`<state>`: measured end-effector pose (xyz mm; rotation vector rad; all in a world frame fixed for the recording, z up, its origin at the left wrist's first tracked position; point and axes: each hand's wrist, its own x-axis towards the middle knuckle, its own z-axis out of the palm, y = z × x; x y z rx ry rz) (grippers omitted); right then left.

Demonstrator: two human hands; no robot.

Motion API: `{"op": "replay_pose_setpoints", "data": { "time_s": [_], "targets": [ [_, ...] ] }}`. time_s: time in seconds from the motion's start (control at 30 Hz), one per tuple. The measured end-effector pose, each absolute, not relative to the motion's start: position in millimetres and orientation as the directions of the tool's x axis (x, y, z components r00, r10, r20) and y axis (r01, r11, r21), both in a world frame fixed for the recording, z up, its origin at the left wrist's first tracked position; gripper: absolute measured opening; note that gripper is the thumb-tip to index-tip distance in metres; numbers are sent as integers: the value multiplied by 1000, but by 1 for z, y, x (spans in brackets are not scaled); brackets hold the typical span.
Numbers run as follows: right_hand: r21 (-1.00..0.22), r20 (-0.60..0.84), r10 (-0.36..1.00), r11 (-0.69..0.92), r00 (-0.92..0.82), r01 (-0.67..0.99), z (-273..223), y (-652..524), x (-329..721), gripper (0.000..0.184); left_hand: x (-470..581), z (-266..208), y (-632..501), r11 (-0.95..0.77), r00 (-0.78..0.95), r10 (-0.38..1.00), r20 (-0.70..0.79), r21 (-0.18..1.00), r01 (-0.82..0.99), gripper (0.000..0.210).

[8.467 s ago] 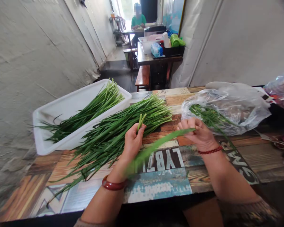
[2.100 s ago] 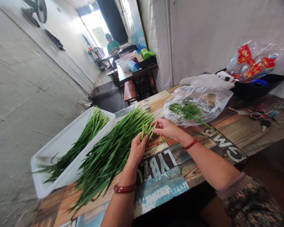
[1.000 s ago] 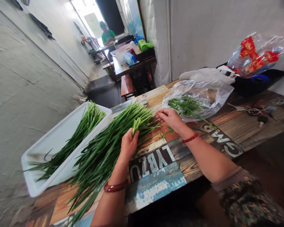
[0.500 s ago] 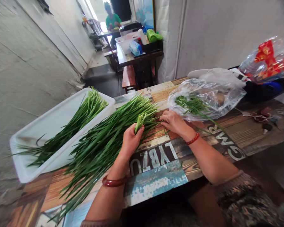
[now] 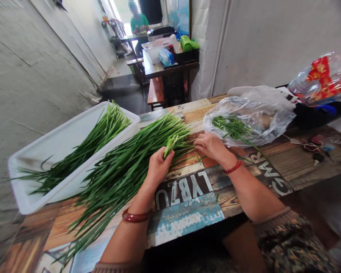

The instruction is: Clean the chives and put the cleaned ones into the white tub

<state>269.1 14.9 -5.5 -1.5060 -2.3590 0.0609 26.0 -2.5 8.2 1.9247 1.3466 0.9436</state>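
A small bunch of garlic chives (image 5: 171, 145) is in my left hand (image 5: 159, 167), its pale cut ends sticking up past my thumb. Beneath and beside that hand, a large pile of garlic chives (image 5: 125, 167) lies on the table, with leaves toward me and pale ends pointing away to the right. My right hand (image 5: 210, 146) is closed in a pinch at the pale ends of the pile; what lies between its fingertips is too small to make out. Just beyond it, a clear plastic bag (image 5: 269, 113) lies open with green scraps (image 5: 231, 126) at its mouth.
A white plastic tub (image 5: 57, 132) with more chives stands at the left. Keys (image 5: 318, 157) and a red-patterned plastic bag (image 5: 321, 79) are at the right. Farther back are a table (image 5: 150, 70) with boxes, a bench (image 5: 155, 91) and a seated person in green (image 5: 140, 22).
The view has shifted slightly. Both hands keep nearly the same place and grip, with my right fingertips perhaps a little farther from the bunch in my left hand.
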Motion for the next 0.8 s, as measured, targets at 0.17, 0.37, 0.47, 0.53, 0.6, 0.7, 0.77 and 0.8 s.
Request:
{"op": "replay_pose_setpoints", "data": {
  "time_s": [0.17,0.37,0.47,0.53,0.6,0.7,0.77,0.8],
  "targets": [
    [-124,227,883,444,-410,888,4,9,266,10,26,7,-2,-322,223,946,236,769,552,25],
    [-272,295,868,478,-400,835,8,5,264,12,29,8,-5,-434,208,891,403,624,650,23],
    [-479,399,824,561,-402,675,11,4,262,13,34,7,-8,-605,323,788,525,557,570,18],
    [-582,458,795,607,-398,541,14,3,258,13,37,3,-10,-699,426,712,558,506,505,27],
    [-659,490,788,615,-373,432,16,1,253,11,38,-3,-10,-736,482,676,558,471,487,32],
    [-767,469,824,558,-318,316,16,-1,248,11,37,-8,-11,-698,456,713,533,476,535,28],
    [-823,420,852,503,-313,263,15,-1,246,16,36,-8,-12,-647,430,760,488,500,576,24],
    [-840,396,861,480,-319,253,14,-1,245,18,36,-7,-12,-624,427,780,458,513,590,24]
  ]
}}
